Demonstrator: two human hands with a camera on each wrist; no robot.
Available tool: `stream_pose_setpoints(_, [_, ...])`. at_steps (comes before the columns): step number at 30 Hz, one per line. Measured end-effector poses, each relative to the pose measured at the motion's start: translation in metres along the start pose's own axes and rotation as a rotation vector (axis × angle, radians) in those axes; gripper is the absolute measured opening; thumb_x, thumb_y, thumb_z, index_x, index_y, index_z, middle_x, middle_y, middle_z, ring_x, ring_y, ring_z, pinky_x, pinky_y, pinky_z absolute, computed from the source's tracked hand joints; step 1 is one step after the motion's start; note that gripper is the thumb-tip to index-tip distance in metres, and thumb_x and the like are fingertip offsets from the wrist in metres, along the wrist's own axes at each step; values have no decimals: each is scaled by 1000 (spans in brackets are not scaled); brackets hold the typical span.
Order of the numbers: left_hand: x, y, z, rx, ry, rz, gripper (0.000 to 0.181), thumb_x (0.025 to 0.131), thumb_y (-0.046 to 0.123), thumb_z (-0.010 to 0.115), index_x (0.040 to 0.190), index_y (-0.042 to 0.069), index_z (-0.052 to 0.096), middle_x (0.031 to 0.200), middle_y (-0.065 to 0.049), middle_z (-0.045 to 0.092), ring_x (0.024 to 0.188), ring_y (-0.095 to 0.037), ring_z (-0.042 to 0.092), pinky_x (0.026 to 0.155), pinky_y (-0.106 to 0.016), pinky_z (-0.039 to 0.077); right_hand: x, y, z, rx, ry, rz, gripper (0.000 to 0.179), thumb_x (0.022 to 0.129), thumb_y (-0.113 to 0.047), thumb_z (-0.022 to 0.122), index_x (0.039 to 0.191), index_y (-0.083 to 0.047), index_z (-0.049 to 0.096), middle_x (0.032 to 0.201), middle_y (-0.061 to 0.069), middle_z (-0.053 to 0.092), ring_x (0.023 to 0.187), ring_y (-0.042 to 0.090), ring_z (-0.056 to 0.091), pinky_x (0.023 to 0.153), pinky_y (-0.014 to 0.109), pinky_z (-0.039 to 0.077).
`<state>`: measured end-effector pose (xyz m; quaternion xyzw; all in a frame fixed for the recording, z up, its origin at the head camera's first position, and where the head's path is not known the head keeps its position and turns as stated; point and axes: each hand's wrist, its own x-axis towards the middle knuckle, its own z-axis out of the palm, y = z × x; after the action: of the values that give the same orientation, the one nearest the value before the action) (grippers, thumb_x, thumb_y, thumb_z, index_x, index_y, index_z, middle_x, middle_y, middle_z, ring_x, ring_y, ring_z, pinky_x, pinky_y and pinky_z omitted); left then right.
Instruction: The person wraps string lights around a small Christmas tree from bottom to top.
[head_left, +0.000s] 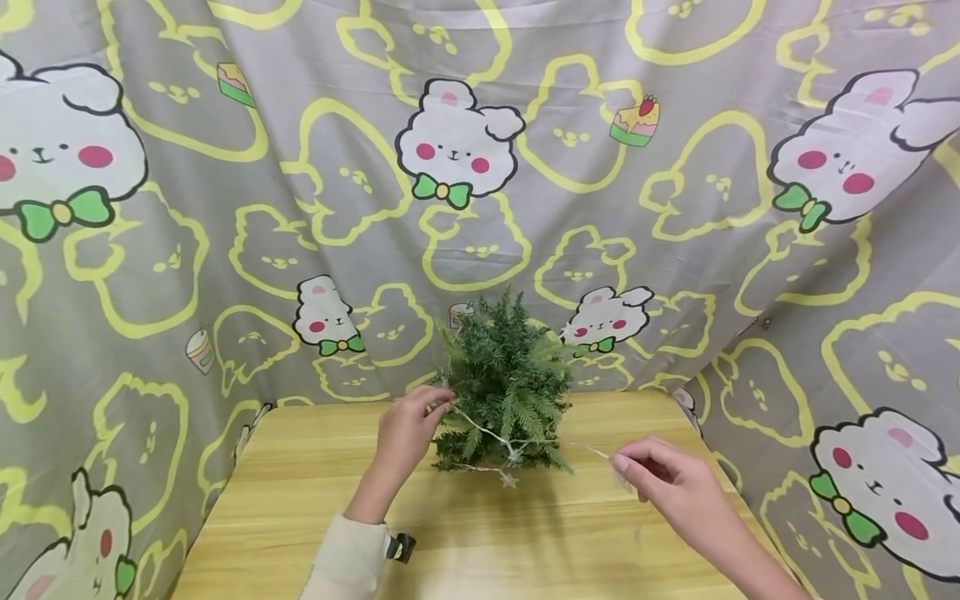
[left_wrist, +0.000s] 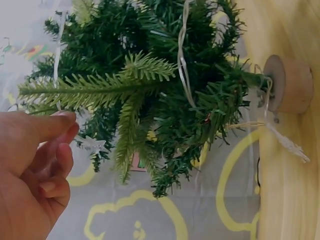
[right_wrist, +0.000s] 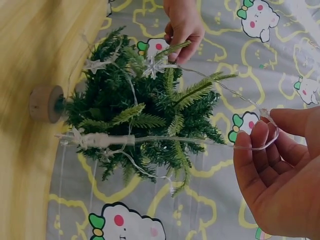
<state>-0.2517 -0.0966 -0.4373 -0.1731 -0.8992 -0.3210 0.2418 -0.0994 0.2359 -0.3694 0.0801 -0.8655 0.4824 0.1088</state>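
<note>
A small artificial Christmas tree point(head_left: 502, 375) stands upright on a round wooden base point(left_wrist: 295, 87). Clear wire of a star string light point(head_left: 480, 427) runs across its branches, with a star point(head_left: 509, 479) hanging low at the front. At the tree's left side, my left hand point(head_left: 408, 425) pinches the wire between thumb and index finger, close to the branch tips. My right hand point(head_left: 667, 475) holds another stretch out to the right, apart from the tree; in the right wrist view the wire bends in a loop at its fingers. A clear star point(right_wrist: 155, 66) shows near the left fingertips.
The tree stands toward the back of a light wood-grain table point(head_left: 300, 492). A grey curtain point(head_left: 360, 242) printed with rabbit faces hangs behind and along both sides. A small black object point(head_left: 401, 547) sits at the left sleeve's cuff.
</note>
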Motion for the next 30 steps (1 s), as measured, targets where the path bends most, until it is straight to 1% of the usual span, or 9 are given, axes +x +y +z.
stream_pose_setpoints(5, [-2, 0, 0, -26, -8, 31, 19, 92, 16, 74, 110, 21, 78, 112, 2, 75, 76, -16, 72, 51, -21, 43, 1, 0, 0, -9, -7, 47, 13, 99, -29, 66, 99, -17, 72, 83, 2, 62, 67, 20, 57, 57, 29, 48])
stream_pose_setpoints(8, [-3, 2, -7, -36, 12, 38, 23, 91, 14, 75, 113, 21, 77, 112, 3, 75, 76, -15, 73, 50, -21, 42, 2, 0, -2, -7, -12, 71, 16, 99, -30, 66, 101, -15, 72, 84, 4, 62, 67, 20, 57, 58, 29, 49])
stream_pose_setpoints(11, [-5, 9, -16, -30, 26, 21, 27, 90, 14, 76, 116, 22, 76, 113, 4, 75, 71, -12, 69, 49, -21, 40, 4, -1, -5, -31, -6, 68, 16, 100, -30, 65, 103, -16, 72, 85, 3, 62, 67, 17, 57, 59, 28, 49])
stream_pose_setpoints(14, [-6, 24, -24, -26, 42, 39, 26, 91, 17, 76, 116, 21, 76, 114, 4, 73, 65, -7, 64, 47, -18, 39, 8, -5, -9, -72, 17, 10, 11, 100, -27, 65, 101, -19, 72, 82, 2, 61, 65, 14, 56, 57, 27, 48])
stream_pose_setpoints(18, [-8, 53, -29, -43, 91, 155, 20, 90, 19, 77, 109, 19, 77, 109, 4, 74, 61, -2, 60, 48, -15, 40, 18, -12, -12, -96, 48, -89, 7, 99, -23, 66, 98, -21, 72, 77, 0, 59, 62, 14, 54, 54, 27, 46])
stream_pose_setpoints(21, [-7, 75, -28, -84, 93, 225, 18, 89, 19, 78, 107, 19, 78, 105, 6, 74, 63, 1, 60, 52, -14, 43, 28, -17, -15, -101, 56, -125, 6, 99, -24, 66, 98, -22, 72, 76, -2, 57, 61, 14, 53, 54, 27, 45])
stream_pose_setpoints(24, [-4, 94, -23, -148, 18, 239, 17, 91, 22, 76, 108, 21, 78, 106, 9, 73, 65, 3, 58, 57, -14, 45, 36, -21, -16, -118, 60, -148, 6, 99, -24, 67, 97, -24, 73, 76, -2, 55, 61, 13, 52, 55, 26, 45])
stream_pose_setpoints(27, [1, 110, -19, -243, -96, 215, 17, 93, 28, 73, 110, 24, 77, 108, 13, 72, 64, 3, 53, 58, -17, 46, 41, -24, -16, -113, 48, -171, 7, 99, -24, 66, 97, -25, 73, 76, -1, 55, 62, 14, 52, 55, 27, 45])
stream_pose_setpoints(30, [6, 121, -17, -353, -195, 185, 18, 95, 32, 70, 110, 27, 77, 106, 17, 71, 62, 0, 50, 58, -20, 46, 45, -28, -15, -97, 35, -195, 7, 100, -23, 66, 98, -24, 73, 77, -1, 55, 61, 14, 52, 55, 27, 45])
